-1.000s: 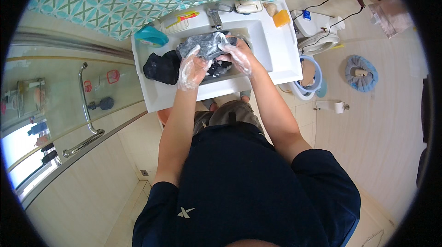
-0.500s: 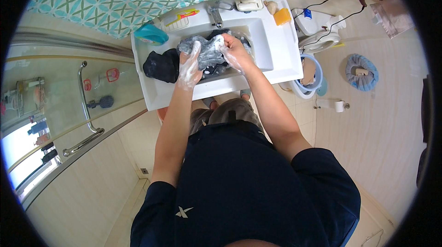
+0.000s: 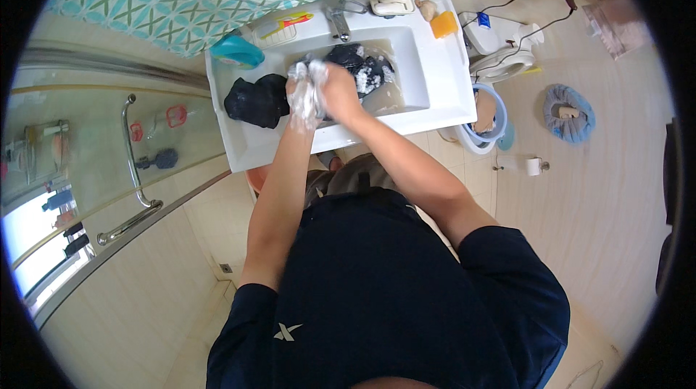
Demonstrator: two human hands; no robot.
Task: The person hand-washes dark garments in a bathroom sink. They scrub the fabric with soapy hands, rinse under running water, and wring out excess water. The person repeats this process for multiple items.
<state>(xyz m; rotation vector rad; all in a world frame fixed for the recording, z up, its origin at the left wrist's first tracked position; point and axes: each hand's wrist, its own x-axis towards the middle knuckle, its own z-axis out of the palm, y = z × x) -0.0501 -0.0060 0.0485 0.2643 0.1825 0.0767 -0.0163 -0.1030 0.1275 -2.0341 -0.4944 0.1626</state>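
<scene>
A white sink (image 3: 442,92) holds cloudy water and a dark, soapy garment (image 3: 362,70). My left hand (image 3: 303,99), covered in suds, and my right hand (image 3: 339,90) are pressed together over the basin's left part, both clutching a bunched piece of the wet garment. A second dark cloth (image 3: 255,101) lies in a heap on the sink's left ledge, just left of my left hand. The part of the garment between my palms is hidden by foam.
A tap (image 3: 338,23), a soap dish (image 3: 391,5), an orange sponge (image 3: 444,24) and a teal cup (image 3: 238,50) line the sink's back. A toilet (image 3: 500,63) and a blue bucket (image 3: 484,117) stand right. A glass shower door with a handle (image 3: 134,164) is left.
My hands have come together and shifted left over the basin, gathering the garment into a tighter bunch. More foam covers my left hand.
</scene>
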